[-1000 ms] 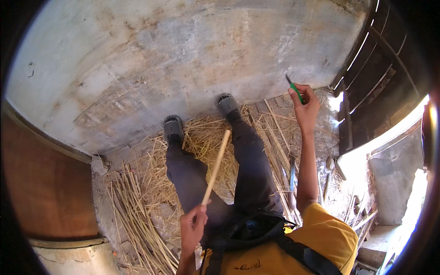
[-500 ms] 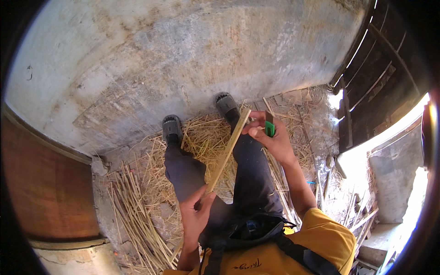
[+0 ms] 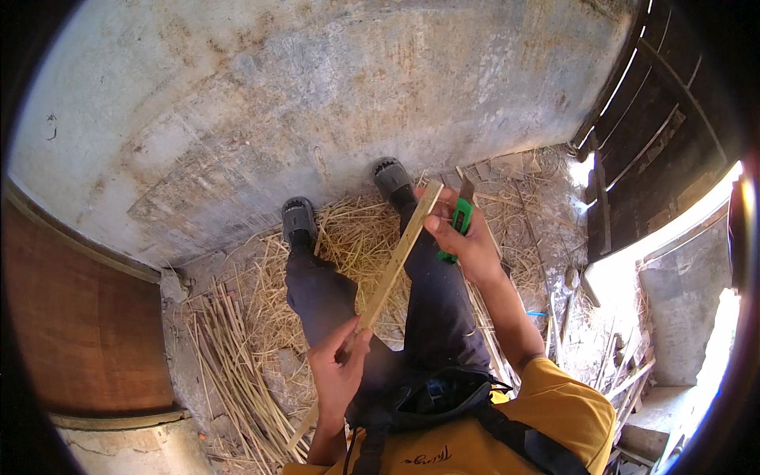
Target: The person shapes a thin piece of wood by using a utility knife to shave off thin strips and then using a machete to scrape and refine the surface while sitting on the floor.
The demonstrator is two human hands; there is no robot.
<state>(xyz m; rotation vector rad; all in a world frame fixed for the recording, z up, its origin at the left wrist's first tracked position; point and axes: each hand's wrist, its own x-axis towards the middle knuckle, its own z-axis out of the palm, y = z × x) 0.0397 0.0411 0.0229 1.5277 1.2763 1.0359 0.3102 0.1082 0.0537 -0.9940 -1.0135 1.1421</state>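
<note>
A pale bamboo strip (image 3: 393,269) runs slantwise over my legs, its lower end passing under my left wrist. My left hand (image 3: 336,372) is closed on it, with thumb and fingers pinching its lower part. Near the strip's upper end is my right hand (image 3: 473,241), gripping a green utility knife (image 3: 462,215). Its blade points up and away from me, to the right of the strip. Right-hand fingers reach behind the strip's top; whether they touch it I cannot tell.
Shavings (image 3: 356,229) cover the floor around my slippers (image 3: 298,218). A bundle of thin strips (image 3: 237,372) lies at the left. Ahead rises a stained wall (image 3: 332,95); a brown wooden panel (image 3: 79,317) stands left. A black open bag (image 3: 443,392) hangs at my waist.
The green knife has turned in my right hand, and more of its handle and blade shows. The bamboo strip and my left hand have barely shifted.
</note>
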